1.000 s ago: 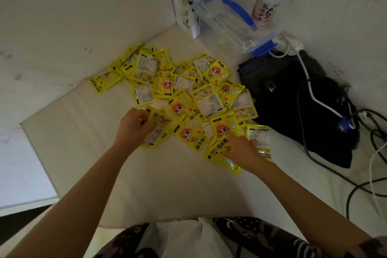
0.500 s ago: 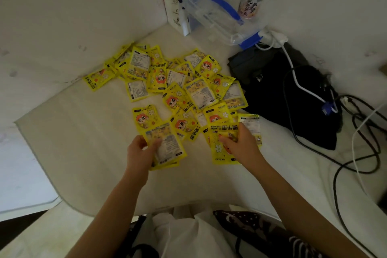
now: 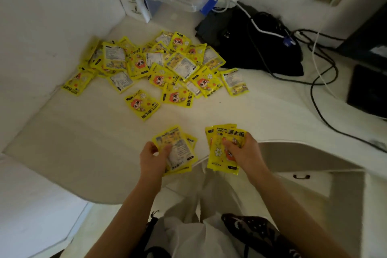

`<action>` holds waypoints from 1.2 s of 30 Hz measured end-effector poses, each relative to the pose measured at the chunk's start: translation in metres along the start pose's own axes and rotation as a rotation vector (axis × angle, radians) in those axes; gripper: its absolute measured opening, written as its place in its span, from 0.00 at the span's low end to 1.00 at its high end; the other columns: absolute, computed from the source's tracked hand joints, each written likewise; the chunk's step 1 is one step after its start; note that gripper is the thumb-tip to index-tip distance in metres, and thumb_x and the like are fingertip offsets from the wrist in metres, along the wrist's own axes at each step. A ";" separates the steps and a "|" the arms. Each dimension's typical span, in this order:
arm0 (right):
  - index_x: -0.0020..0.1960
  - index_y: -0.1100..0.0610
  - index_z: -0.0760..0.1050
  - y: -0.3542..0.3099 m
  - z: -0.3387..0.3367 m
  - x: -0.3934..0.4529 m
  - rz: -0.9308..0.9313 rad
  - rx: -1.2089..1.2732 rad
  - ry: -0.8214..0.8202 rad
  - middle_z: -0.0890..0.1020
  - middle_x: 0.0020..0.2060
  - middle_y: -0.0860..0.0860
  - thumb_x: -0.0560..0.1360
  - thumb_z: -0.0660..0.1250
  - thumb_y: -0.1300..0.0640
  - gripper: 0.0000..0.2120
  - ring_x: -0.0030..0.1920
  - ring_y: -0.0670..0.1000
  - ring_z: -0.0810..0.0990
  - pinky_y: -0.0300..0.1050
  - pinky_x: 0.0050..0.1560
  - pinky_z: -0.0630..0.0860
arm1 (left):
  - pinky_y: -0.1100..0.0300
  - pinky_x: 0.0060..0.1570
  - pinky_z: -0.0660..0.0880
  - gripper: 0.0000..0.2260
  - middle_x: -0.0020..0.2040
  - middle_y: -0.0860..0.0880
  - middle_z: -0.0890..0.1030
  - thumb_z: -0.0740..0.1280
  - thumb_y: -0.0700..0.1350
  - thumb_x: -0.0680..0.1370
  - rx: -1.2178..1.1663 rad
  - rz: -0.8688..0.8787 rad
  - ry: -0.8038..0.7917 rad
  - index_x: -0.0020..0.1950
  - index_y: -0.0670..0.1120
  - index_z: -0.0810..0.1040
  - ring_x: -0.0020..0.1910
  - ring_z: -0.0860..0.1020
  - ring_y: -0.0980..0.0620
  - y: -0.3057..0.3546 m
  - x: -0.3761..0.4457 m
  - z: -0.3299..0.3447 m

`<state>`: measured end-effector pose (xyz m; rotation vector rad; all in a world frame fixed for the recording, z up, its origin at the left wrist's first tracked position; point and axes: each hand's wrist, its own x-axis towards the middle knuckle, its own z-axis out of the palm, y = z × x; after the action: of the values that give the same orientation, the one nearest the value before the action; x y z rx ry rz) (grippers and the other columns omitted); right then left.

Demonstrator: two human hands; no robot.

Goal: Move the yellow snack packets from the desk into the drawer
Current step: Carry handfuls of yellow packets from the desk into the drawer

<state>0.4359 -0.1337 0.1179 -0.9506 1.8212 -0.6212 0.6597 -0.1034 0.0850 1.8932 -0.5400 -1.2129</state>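
Head view: left hand (image 3: 151, 158) and right hand (image 3: 244, 153) each grip glossy yellow cartoon-printed packets (image 3: 180, 148).

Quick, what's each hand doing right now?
Left hand: grips a small stack of yellow snack packets.
Right hand: grips another stack of yellow packets.

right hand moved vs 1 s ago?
Yes. The right hand, gripping a few yellow packets, has pulled back from the packet pile toward the desk's near edge.
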 end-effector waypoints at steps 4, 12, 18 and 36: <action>0.52 0.54 0.74 0.033 -0.006 -0.043 0.046 0.050 0.111 0.82 0.42 0.50 0.71 0.74 0.54 0.13 0.43 0.52 0.83 0.54 0.49 0.81 | 0.38 0.44 0.80 0.07 0.46 0.43 0.81 0.72 0.45 0.73 0.039 0.028 -0.070 0.46 0.44 0.77 0.47 0.82 0.43 -0.010 -0.025 -0.007; 0.53 0.54 0.75 0.095 -0.051 -0.110 0.126 0.228 0.293 0.83 0.44 0.50 0.72 0.73 0.53 0.12 0.40 0.47 0.83 0.44 0.40 0.80 | 0.44 0.43 0.79 0.06 0.45 0.42 0.81 0.72 0.44 0.72 0.149 0.101 -0.258 0.43 0.47 0.76 0.45 0.81 0.42 -0.026 -0.071 0.022; 0.55 0.55 0.76 0.157 -0.093 -0.161 0.204 0.340 0.448 0.83 0.45 0.50 0.72 0.73 0.53 0.14 0.45 0.51 0.83 0.44 0.41 0.80 | 0.59 0.37 0.73 0.04 0.40 0.48 0.80 0.71 0.42 0.74 0.232 0.192 -0.454 0.44 0.47 0.76 0.37 0.78 0.53 -0.042 -0.130 0.062; 0.57 0.56 0.73 0.369 -0.258 -0.337 0.378 0.594 0.724 0.81 0.49 0.51 0.73 0.71 0.55 0.15 0.43 0.47 0.80 0.38 0.34 0.76 | 0.59 0.40 0.75 0.06 0.43 0.49 0.83 0.71 0.43 0.73 0.446 0.185 -0.760 0.48 0.45 0.77 0.41 0.81 0.51 -0.190 -0.379 0.190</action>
<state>0.1582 0.3552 0.1212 0.0480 2.1498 -1.2725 0.3085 0.1999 0.0979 1.6125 -1.4554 -1.7815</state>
